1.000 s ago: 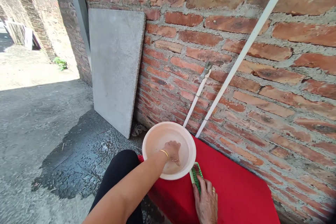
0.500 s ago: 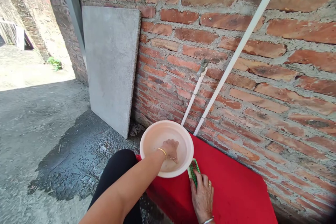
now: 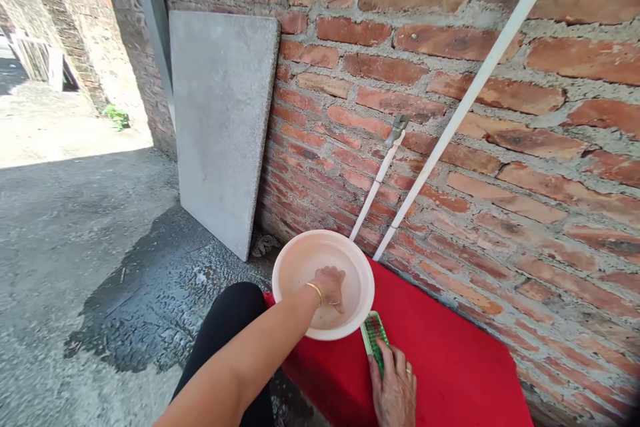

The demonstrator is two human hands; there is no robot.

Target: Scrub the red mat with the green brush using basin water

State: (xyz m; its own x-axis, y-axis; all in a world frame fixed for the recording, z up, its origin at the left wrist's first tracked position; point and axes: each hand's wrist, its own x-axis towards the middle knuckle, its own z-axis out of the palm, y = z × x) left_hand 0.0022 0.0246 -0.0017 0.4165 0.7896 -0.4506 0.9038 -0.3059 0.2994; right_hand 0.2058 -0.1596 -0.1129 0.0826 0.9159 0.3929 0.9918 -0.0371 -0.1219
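A pale pink basin [image 3: 281,259] with some water in it stands at the left end of a red cloth [image 3: 450,360]. Inside it is my left hand [image 3: 329,283], its thumb stretched apart from the bent fingers and no object visible in it. Their tips are hard to make out in the water. Just right of the basin, a green scrub brush [image 3: 373,330] with reddish and green bristles facing up lies against the cloth. My right hand [image 3: 397,380] is closed over its near end, thumb on one side and fingers on the other.
Behind stands a brick wall [image 3: 380,70] with two white pipes; the short one carries a tap [image 3: 397,130]. A grey slab [image 3: 223,127] leans there. Wet concrete floor [image 3: 165,300] lies to the left, and my knee [image 3: 240,310] is beside the basin.
The view has shifted slightly, so everything sits a little further right. My left hand stays in the basin. My right hand keeps hold of the scrub brush, now slightly lower in view.
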